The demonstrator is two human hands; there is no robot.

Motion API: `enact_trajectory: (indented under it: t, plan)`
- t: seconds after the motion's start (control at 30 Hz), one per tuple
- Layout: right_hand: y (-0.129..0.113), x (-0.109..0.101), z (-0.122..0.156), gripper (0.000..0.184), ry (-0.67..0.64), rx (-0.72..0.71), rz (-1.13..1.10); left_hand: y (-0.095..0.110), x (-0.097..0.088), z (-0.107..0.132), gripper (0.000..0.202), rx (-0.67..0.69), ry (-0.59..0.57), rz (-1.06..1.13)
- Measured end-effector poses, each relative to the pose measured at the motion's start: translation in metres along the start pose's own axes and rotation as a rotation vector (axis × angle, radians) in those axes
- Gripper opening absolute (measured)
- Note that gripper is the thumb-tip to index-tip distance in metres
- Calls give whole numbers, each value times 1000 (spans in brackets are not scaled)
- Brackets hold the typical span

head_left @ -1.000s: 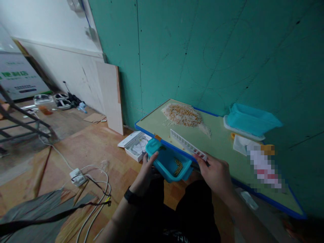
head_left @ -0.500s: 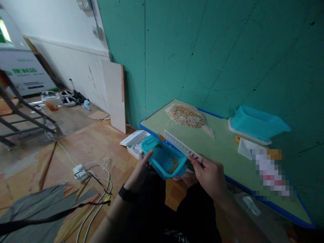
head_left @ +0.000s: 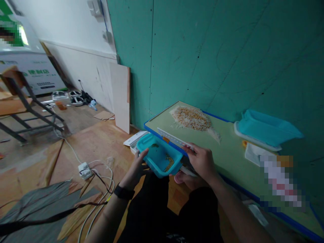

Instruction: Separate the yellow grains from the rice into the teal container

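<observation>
My left hand (head_left: 136, 169) is closed on the near left rim of a turquoise plastic tub (head_left: 155, 170), held just below the table edge. Yellowish round beans (head_left: 169, 164) lie in the tub's right end, with a small dark patch at its far side. In my right hand (head_left: 202, 161) is the end of a thin white slotted plastic strip (head_left: 173, 138). The strip is tilted along the blue table edge above the tub; whether it touches the edge I cannot tell. Beyond it, a pile of beans mixed with white grains (head_left: 193, 118) spreads over the pale green tabletop (head_left: 225, 152).
A second turquoise tub (head_left: 269, 127) rests on a white lid at the table's right, beside a white object and a blurred patch. A green wall stands behind. On the floor are a power strip (head_left: 85, 170), loose cables and an open white box (head_left: 134, 138). A chair stands left.
My right hand has moved left and slightly down with the strip, which now shows more edge-on. The tub has shifted a little left. The whole view has turned slightly left.
</observation>
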State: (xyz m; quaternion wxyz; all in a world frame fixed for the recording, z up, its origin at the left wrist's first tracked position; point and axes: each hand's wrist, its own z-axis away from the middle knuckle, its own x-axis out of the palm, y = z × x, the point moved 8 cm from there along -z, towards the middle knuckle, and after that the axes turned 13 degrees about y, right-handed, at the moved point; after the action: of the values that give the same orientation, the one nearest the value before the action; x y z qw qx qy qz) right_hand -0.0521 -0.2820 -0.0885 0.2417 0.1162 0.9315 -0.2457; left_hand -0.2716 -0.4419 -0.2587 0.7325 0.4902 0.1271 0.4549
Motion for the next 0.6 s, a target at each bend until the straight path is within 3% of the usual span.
enact_trajectory:
  t: [0.17,0.27,0.37,0.5,0.6]
  plan:
    - [-9,-11,11,33,42,6,-63,5,2,3,85,12,-41,11]
    - [1,-19,6,31,81,23,-48,3,3,7,90,10,-49,21]
    - [41,-31,-21,30,137,111,-9,-3,8,14,90,-2,-50,19]
    - [123,-47,-73,28,165,313,38,-13,22,28,76,-38,-33,61]
    - [172,-57,-95,27,134,393,47,-18,35,37,89,-58,-54,136]
